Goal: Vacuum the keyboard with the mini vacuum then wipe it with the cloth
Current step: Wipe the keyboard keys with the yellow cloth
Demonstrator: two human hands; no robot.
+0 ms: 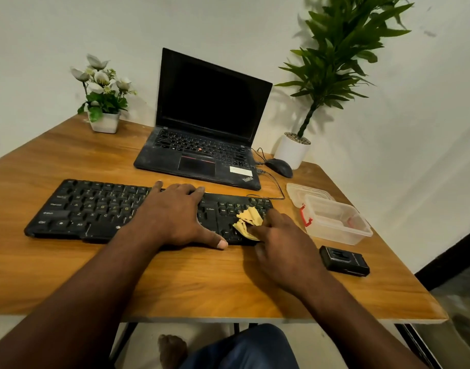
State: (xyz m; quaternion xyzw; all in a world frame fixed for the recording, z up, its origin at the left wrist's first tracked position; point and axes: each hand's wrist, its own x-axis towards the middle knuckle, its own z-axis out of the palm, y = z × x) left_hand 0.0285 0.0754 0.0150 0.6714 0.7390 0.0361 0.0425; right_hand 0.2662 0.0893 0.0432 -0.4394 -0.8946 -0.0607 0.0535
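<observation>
Nearest, past the table's near edge, both forearms reach in to the keyboard, which lies across the middle of the table with its long side toward the person. The left hand lies flat and spread on its middle, thumb at the near edge and fingertips at the far edge, bracing rather than clasping. The right hand has its fingers stretched forward onto the yellow cloth, pressing it against the keys at the keyboard's right end. Whether the thumb pinches a fold underneath I cannot tell.

The cloth looks thin, soft and limp. It bunches under the fingertips, so I judge it best worked with flat fingers over a gathered wad. The keyboard seems stiff but light and likely to skid on the smooth wood, hence the bracing palm. Its keys give and could snag a loose corner.

Toward the table's right edge sits the black mini vacuum, untouched, which suggests wiping is the step in hand. Beyond it stand a clear plastic box and its lid. Farther back are an open laptop, a mouse, a flower pot at the far left corner and a leafy plant at the far right.
</observation>
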